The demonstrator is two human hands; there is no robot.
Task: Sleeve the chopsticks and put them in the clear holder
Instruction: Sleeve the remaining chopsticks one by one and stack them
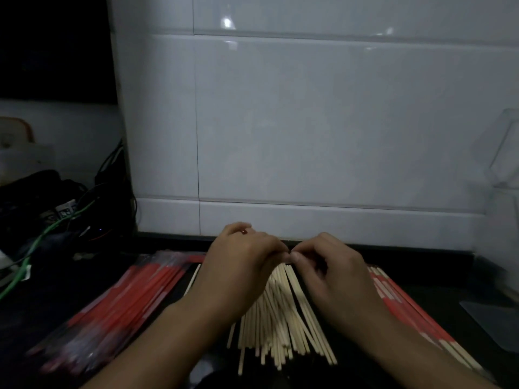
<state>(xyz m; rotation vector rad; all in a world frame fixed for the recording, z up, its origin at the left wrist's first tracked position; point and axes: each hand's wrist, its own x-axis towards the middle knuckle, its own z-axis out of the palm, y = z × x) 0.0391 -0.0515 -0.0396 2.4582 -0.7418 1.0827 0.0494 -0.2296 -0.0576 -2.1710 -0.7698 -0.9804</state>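
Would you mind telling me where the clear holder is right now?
The clear holder stands at the far right edge of the head view, against the white tiled wall, behind the sleeved chopsticks.

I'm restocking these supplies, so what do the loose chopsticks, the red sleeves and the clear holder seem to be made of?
Loose chopsticks: pale, matte, uniform sticks, probably bamboo or light wood.
Red sleeves: likely printed paper; the stack glints as if wrapped in clear plastic film.
Clear holder: transparent with sharp, light-catching edges, probably rigid acrylic or similar plastic, though dim lighting leaves it uncertain.
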